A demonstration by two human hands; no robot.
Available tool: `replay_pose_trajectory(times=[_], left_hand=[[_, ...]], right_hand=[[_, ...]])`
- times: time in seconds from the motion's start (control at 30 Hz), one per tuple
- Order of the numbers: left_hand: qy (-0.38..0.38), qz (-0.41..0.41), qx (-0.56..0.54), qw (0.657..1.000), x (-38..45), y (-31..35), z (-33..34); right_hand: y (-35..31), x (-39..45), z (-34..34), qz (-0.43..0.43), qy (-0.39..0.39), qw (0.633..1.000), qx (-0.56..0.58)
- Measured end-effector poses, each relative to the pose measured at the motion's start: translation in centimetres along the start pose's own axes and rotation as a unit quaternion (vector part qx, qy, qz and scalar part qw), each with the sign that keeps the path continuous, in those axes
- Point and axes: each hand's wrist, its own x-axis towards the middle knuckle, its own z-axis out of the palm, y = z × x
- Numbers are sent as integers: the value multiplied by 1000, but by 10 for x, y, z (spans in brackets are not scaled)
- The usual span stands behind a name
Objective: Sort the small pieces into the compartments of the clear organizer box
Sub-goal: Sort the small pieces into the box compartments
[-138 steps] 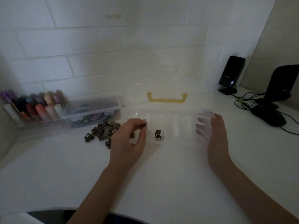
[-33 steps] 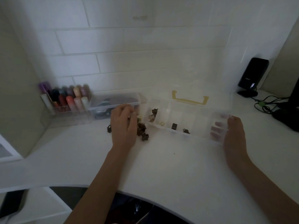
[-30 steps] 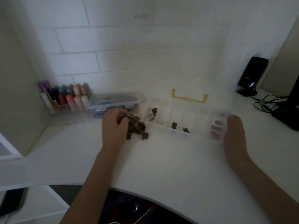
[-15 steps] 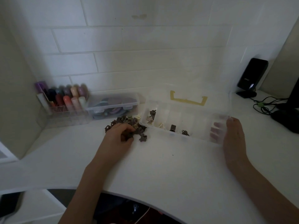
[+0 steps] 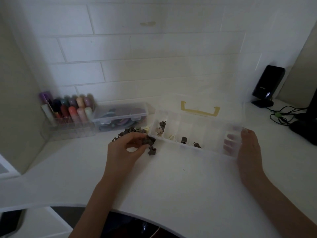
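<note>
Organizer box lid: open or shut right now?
Open. The clear organizer box has its lid tipped back toward the wall, compartments exposed.

Home desk nook, tiled wall (image 5: 154, 48), speaker (image 5: 267, 83), cables (image 5: 283, 115)

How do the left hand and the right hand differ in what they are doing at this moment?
The left hand is curled over the pile of dark pieces on the desk, fingertips pinched at it; the right hand lies flatter against the right end of the clear organizer box, its fingers showing through the wall. The left hand works outside the box; the right hand steadies it. Both rest low on the white desk.
</note>
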Motion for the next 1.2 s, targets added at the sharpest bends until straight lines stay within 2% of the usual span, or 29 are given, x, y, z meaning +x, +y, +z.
replay_pose_trajectory(times=[0.13,0.27,0.37,0.5,0.57,0.7,0.8,1.1,1.2], left_hand=[[-4,-55,-76,996,3,3,5],[11,-49,-114,992,11,14,17],[3,-2,-114,993,24,36,38],[-41,90,-52,994,42,49,68],[-20,96,-37,995,44,44,75],[58,55,-30,996,41,28,62],[86,29,-31,995,47,17,49],[-12,124,74,990,47,15,57],[-40,144,72,986,47,12,56]], right_hand=[[1,1,0,-1,4,1000,-2],[4,2,-1,-12,5,1000,-7],[6,2,-3,-19,-1,1000,-10],[7,2,-3,-30,-15,999,-5],[7,2,-3,-28,-18,999,0],[7,4,-2,-19,-17,1000,3],[9,4,-3,-27,-13,1000,-1],[9,5,-4,-27,-12,1000,-3],[10,5,-4,-27,-14,1000,-6]])
